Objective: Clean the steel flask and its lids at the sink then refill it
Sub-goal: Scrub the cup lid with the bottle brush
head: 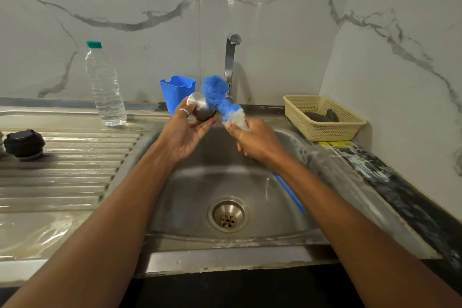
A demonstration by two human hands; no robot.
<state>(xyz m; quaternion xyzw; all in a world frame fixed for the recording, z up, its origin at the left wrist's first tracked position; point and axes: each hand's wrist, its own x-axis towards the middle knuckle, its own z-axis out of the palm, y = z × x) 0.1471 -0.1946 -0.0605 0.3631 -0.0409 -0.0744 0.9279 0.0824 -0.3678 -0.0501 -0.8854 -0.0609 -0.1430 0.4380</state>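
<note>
Over the steel sink (295, 147), my left hand (183, 132) holds a steel cup lid (201, 106) between thumb and fingers, its closed end turned toward me. My right hand (255, 142) grips a blue and white bottle brush (220, 97) near the bristles, and the bristle head lies against the lid's right side. The brush's blue handle (290, 190) runs down behind my right forearm. A black stopper lid (24, 143) sits on the ribbed drainboard at the far left. The flask body is out of view.
A clear water bottle (106, 87) with a green cap stands on the drainboard (75, 157). A blue plastic holder (177, 92) and the tap (231, 57) are behind the sink. A beige basket (325, 117) holding a dark scrubber sits at right. The drain (228, 215) is below.
</note>
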